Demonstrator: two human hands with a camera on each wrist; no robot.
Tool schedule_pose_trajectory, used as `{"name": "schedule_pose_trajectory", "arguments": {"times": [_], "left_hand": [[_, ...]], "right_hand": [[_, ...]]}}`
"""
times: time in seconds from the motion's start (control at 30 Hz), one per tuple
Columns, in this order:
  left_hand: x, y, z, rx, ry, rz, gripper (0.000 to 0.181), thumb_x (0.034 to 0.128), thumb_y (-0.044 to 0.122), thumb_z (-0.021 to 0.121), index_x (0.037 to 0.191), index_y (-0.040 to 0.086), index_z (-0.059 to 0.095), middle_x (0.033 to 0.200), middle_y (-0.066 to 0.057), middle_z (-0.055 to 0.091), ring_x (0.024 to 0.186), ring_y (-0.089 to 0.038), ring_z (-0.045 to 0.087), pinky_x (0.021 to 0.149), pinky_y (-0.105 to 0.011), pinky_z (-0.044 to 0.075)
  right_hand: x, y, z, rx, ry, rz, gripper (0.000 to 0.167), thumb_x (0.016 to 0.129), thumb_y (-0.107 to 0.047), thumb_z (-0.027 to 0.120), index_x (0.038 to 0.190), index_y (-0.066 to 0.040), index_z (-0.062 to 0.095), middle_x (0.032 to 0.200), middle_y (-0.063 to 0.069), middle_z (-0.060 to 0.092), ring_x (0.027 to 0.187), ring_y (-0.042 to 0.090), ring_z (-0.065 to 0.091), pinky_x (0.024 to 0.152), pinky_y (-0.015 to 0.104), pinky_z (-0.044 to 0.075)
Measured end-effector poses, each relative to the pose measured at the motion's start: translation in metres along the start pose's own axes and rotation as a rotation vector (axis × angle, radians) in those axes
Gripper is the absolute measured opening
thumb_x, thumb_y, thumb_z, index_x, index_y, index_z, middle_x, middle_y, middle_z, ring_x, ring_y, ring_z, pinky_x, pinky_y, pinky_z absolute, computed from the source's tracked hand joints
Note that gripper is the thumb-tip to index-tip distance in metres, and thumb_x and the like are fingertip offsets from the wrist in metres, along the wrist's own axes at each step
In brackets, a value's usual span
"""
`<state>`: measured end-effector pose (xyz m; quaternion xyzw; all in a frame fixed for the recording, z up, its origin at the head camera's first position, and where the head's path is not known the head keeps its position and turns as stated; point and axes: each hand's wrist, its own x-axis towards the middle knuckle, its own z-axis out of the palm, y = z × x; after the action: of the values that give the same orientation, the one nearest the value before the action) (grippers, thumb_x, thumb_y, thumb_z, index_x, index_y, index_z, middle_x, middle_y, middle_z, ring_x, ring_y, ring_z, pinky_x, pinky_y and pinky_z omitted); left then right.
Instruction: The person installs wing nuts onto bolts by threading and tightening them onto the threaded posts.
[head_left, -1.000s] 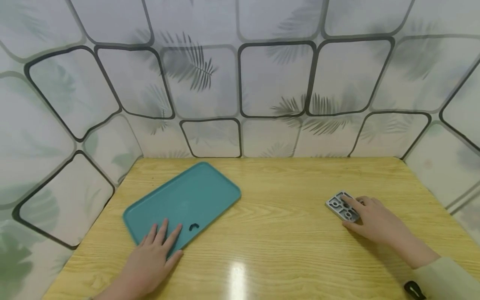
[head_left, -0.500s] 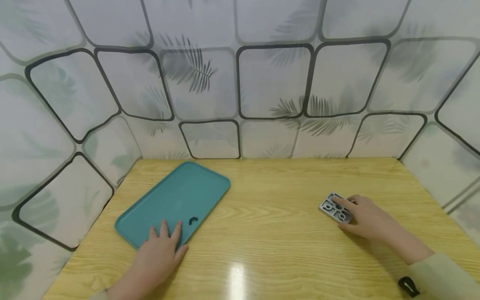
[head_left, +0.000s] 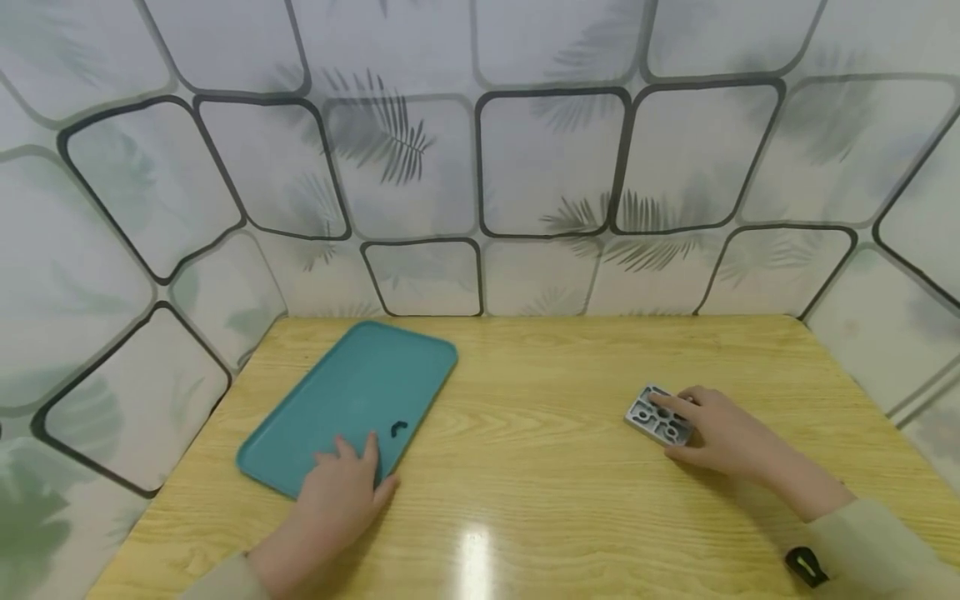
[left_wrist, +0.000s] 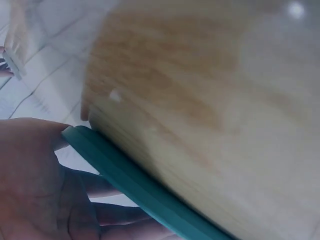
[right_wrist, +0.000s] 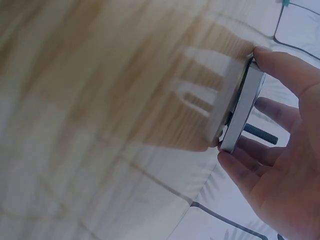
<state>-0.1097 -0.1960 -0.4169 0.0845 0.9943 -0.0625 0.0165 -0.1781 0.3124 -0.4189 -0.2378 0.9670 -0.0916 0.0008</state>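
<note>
A teal tray (head_left: 352,396) lies slanted on the left of the table, with a small dark curved piece (head_left: 398,428) near its right edge. My left hand (head_left: 337,496) rests on the tray's near end, its fingers spread over it and the thumb at the edge; the left wrist view has the tray's rim (left_wrist: 135,182) beside the thumb and fingers. At the right, a silver metal plate (head_left: 654,414) with recesses and holes is gripped by its edges in my right hand (head_left: 723,442). A dark threaded bolt (right_wrist: 261,134) sticks up from the plate in the right wrist view.
The wooden table (head_left: 540,500) runs back to a patterned wall covering (head_left: 555,167), which also flanks it on both sides. A dark strap or clip (head_left: 806,567) hangs by the right sleeve.
The tray has turned counterclockwise and shifted left under my left hand, which has moved right and slightly up. My right hand and the metal plate have slid left.
</note>
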Motion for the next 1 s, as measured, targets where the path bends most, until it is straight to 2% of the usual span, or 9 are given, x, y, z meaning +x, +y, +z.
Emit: {"name": "schedule_pose_trajectory", "arguments": {"times": [0.13,0.3,0.53,0.73,1.0], "left_hand": [[0.001,0.004,-0.003,0.061,0.023,0.005,0.073,0.1026,0.054,0.065,0.144,-0.006,0.06,0.122,-0.047,0.064,0.095,-0.063,0.07,0.051,-0.047,0.062],[0.005,0.007,-0.003,0.095,0.047,-0.006,0.076,0.1018,0.055,0.065,0.139,-0.011,0.061,0.113,-0.049,0.065,0.087,-0.062,0.072,0.057,-0.05,0.064],[0.009,0.012,-0.007,0.068,0.065,0.003,0.078,0.1006,0.055,0.067,0.136,-0.015,0.061,0.105,-0.049,0.067,0.08,-0.056,0.073,0.068,-0.056,0.064],[0.016,0.012,-0.007,0.057,0.045,-0.011,0.075,0.1008,0.054,0.067,0.134,-0.012,0.062,0.104,-0.047,0.068,0.086,-0.053,0.074,0.065,-0.058,0.063],[0.031,0.021,-0.006,0.126,0.008,-0.054,0.07,0.1032,0.056,0.063,0.131,-0.009,0.063,0.102,-0.045,0.068,0.085,-0.054,0.074,0.063,-0.057,0.063]], "right_hand": [[0.003,-0.003,0.0,0.009,0.011,-0.025,0.073,0.085,-0.037,0.089,0.148,-0.012,0.062,0.123,0.021,0.065,0.107,0.037,0.065,0.088,0.057,0.057],[0.007,-0.009,0.0,0.03,0.008,-0.057,0.072,0.085,-0.037,0.09,0.147,-0.012,0.063,0.123,0.018,0.066,0.107,0.034,0.064,0.088,0.054,0.056],[0.011,-0.019,0.001,0.063,-0.014,-0.074,0.069,0.087,-0.037,0.089,0.147,-0.013,0.064,0.126,0.017,0.065,0.11,0.034,0.064,0.088,0.052,0.057],[0.017,-0.028,0.002,0.089,-0.039,-0.082,0.068,0.088,-0.035,0.087,0.148,-0.016,0.062,0.129,0.017,0.064,0.113,0.034,0.063,0.09,0.053,0.057],[0.027,-0.038,-0.001,0.088,-0.056,-0.108,0.071,0.087,-0.029,0.088,0.151,-0.015,0.06,0.134,0.02,0.062,0.117,0.036,0.062,0.095,0.055,0.057]]}}
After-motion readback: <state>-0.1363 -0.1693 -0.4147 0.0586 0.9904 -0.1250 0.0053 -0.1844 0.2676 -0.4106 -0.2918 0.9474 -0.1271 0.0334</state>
